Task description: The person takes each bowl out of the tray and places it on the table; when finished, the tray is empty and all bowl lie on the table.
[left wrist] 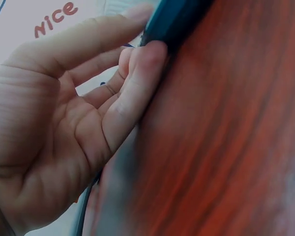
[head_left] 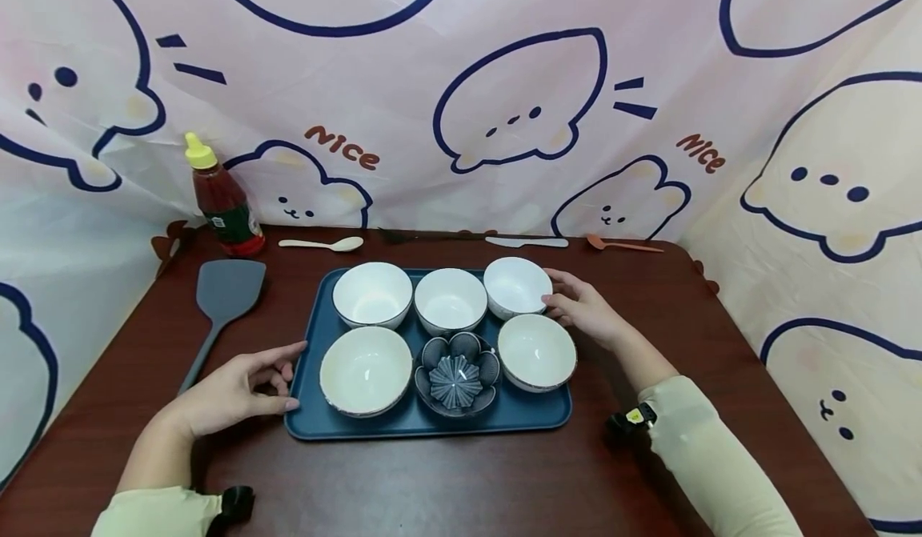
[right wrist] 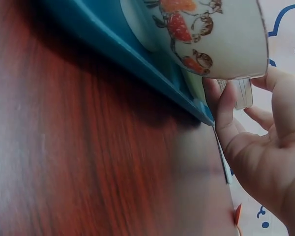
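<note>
Blue tray [head_left: 533, 417] centred on brown table [head_left: 432, 489], bearing five white bowls [head_left: 366, 370] and one dark flower-shaped bowl [head_left: 456, 381], right hand [head_left: 587, 313] grasping far-right bowl [head_left: 517, 285], left hand [head_left: 238, 389] touching tray's left edge, grip there undeterminable, bottle [head_left: 225, 209] of red contents far left.

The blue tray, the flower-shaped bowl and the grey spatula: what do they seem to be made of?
Blue tray: probably plastic or coated metal, judging by its smooth, even colour.
Flower-shaped bowl: likely glazed ceramic; its ribbed inside shows glossy glints.
Grey spatula: perhaps silicone or plastic, being matte and uniform.
</note>
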The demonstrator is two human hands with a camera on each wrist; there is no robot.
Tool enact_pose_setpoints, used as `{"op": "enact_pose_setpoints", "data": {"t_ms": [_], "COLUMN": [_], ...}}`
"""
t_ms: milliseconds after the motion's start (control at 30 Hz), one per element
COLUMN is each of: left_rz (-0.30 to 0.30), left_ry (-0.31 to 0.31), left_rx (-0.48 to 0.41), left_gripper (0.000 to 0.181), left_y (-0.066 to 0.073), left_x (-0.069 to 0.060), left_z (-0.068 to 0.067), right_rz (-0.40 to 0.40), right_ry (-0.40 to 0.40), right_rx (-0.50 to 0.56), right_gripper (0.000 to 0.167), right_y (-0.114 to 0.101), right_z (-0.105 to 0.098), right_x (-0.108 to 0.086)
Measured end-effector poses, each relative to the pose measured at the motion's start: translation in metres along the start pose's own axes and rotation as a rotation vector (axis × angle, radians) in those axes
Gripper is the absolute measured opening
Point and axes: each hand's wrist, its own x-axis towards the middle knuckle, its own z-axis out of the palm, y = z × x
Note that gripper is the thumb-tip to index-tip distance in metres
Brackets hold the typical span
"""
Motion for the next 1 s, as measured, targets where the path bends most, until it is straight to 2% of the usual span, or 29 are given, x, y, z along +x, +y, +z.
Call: {"op": "enact_pose_setpoints", "data": {"t_ms": [367,667,1000], "left_rz": [0.025,0.074,0.082], "left_ry": [-0.012,0.01,0.011], "left_rx": [-0.068,-0.049,-0.05], "left_gripper": [0.081,0.079,0.078], "left_y": [-0.004,-0.009,-0.01], "left_x": [0.0,-0.001,-0.001], "left_z": [0.001,0.003,0.004], "right_rz": [0.041,0.053,0.058], "right_ry": [0.02,0.081,0.13], "right_rx": [0.145,0.232,0.372], "right_gripper": [0.058,0.057,0.061], "right_y": [0.011,0.004,-0.003], "right_z": [0.006,0.014,0.014], "right_x": [0.004,0.006,0.004]}}
